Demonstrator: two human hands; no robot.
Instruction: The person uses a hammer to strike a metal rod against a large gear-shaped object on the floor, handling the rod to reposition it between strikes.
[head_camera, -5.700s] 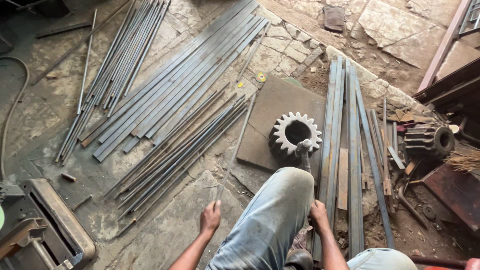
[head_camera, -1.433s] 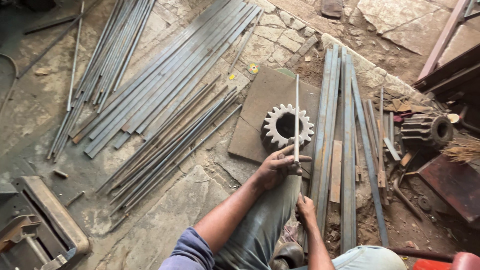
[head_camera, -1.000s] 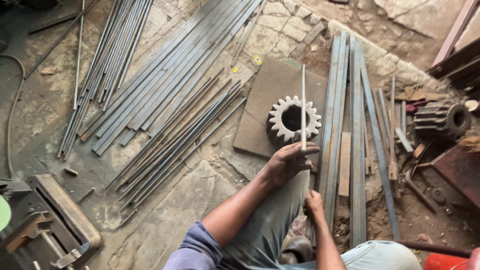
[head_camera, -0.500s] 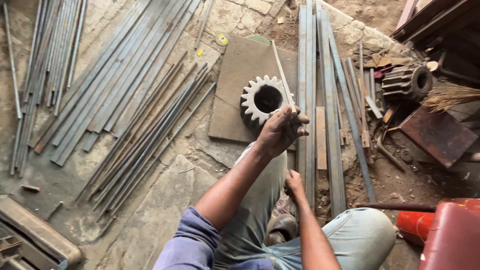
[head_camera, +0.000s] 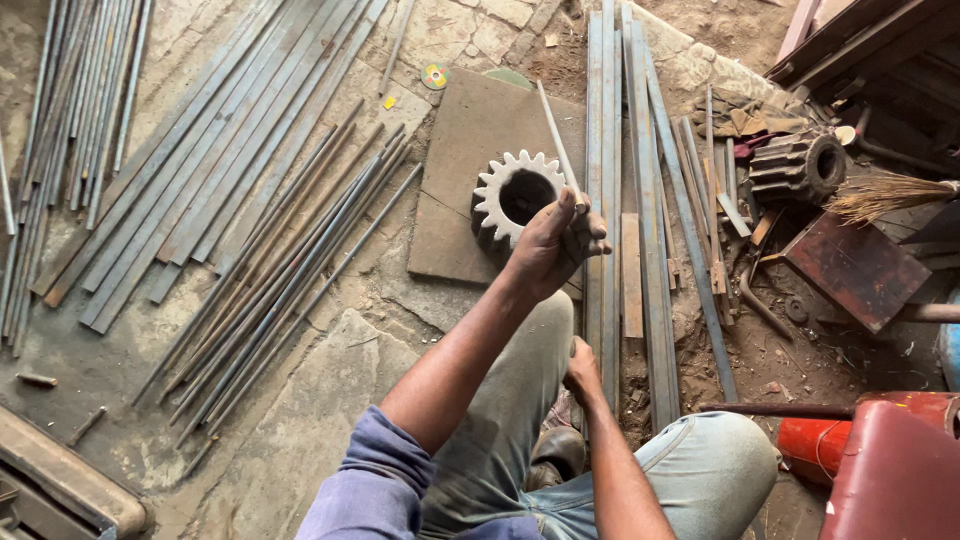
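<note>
My left hand (head_camera: 553, 245) grips a thin pale metal rod (head_camera: 556, 140) near its lower end; the rod points up and away, tilted slightly left, over a white toothed gear (head_camera: 500, 205). The gear lies on a thick square steel plate (head_camera: 470, 120). My right hand (head_camera: 582, 370) rests low beside my knee, fingers curled against the long flat steel bars (head_camera: 612, 150) lying there; whether it grips one I cannot tell. My legs in grey trousers fill the lower middle.
Bundles of thin rods and flat strips (head_camera: 240, 200) lie fanned across the stone floor at left. A darker rusty gear (head_camera: 797, 168), a broom (head_camera: 885, 195), a reddish box (head_camera: 855, 270) and a red cylinder (head_camera: 880, 450) crowd the right side. A machine edge (head_camera: 60, 490) sits bottom left.
My left hand picked a thin rod off the floor, brought it over the gear, and now tilts it from upright to leaning left. My view has shifted rightward. The right hand stays by my knee.
</note>
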